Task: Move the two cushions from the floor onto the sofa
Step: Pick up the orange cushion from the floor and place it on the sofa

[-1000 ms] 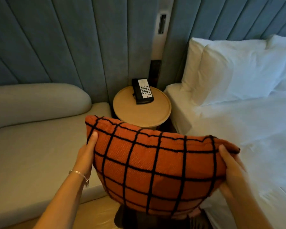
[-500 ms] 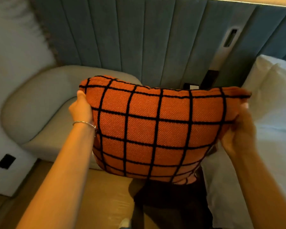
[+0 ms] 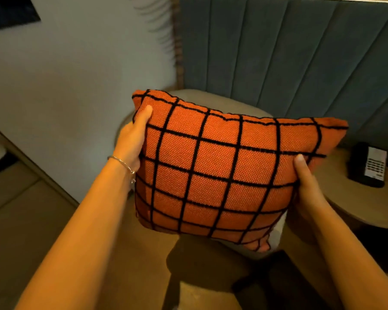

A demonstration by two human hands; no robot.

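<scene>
An orange cushion with a black grid pattern fills the middle of the view, held upright in the air. My left hand grips its left edge, thumb on the front face. My right hand grips its right edge lower down. Behind the cushion the rounded end of the pale grey sofa shows above its top edge; most of the sofa is hidden. Only this one cushion is in view.
A round wooden side table with a black telephone stands at the right. A padded blue wall panel rises behind the sofa, a white wall at the left. Wooden floor lies below.
The view has swung left; the bed has left the frame and the white wall has come in. The cushion stays in both hands, now in front of the sofa's end.
</scene>
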